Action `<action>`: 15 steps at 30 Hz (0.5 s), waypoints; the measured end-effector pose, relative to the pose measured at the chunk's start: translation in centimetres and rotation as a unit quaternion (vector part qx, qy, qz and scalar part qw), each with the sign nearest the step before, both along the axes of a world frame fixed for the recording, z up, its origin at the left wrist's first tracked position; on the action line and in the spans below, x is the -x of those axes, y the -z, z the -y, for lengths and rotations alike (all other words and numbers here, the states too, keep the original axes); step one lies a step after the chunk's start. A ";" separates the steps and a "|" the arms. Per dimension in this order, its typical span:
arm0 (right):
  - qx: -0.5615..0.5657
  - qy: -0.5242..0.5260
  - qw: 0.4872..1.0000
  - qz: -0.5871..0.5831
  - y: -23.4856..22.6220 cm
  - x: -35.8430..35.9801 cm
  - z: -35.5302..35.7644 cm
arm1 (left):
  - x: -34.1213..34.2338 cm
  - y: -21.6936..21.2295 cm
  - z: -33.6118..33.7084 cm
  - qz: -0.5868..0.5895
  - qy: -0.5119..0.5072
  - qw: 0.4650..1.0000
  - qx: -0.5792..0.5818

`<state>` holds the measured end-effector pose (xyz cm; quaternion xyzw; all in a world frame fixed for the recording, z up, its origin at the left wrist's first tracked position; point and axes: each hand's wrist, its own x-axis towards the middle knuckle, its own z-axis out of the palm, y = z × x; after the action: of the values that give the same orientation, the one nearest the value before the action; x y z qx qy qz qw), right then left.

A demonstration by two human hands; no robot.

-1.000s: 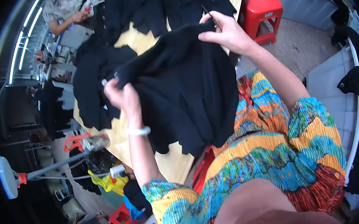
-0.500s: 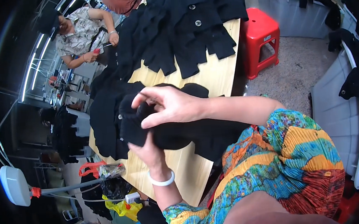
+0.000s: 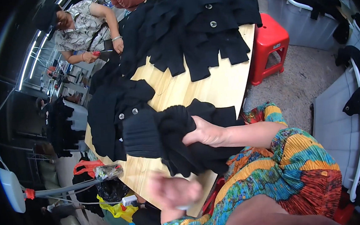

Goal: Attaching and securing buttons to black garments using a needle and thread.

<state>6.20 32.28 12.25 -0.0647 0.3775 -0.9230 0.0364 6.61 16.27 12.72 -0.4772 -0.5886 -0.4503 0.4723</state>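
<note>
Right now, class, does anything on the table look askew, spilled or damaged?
Nothing looks spilled or damaged. The black garment at the right hand is somewhat askew: it is bunched, while the clothes farther up lie flatter.

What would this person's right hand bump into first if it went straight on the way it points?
The right hand would meet the bunched black garment first, since it is touching it; how deep it reaches into the folds is hidden.
</note>
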 end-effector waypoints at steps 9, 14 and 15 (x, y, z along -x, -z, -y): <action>0.042 -0.059 0.997 -0.019 -7.7 3.1 -1.0 | -3.0 6.6 -4.7 0.723 0.212 0.569 0.328; -0.060 0.112 0.964 -0.232 -14.5 11.3 -6.2 | 7.6 -0.4 -2.1 0.550 -0.030 0.725 0.414; -0.100 0.286 0.925 -0.228 -16.5 13.3 -7.8 | 13.2 -1.7 -4.3 0.520 -0.024 0.763 0.382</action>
<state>-7.06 40.08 28.74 -0.1586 0.4684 -0.8122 -0.3095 -6.64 20.59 14.46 -0.2961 -0.8786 -0.3558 -0.1173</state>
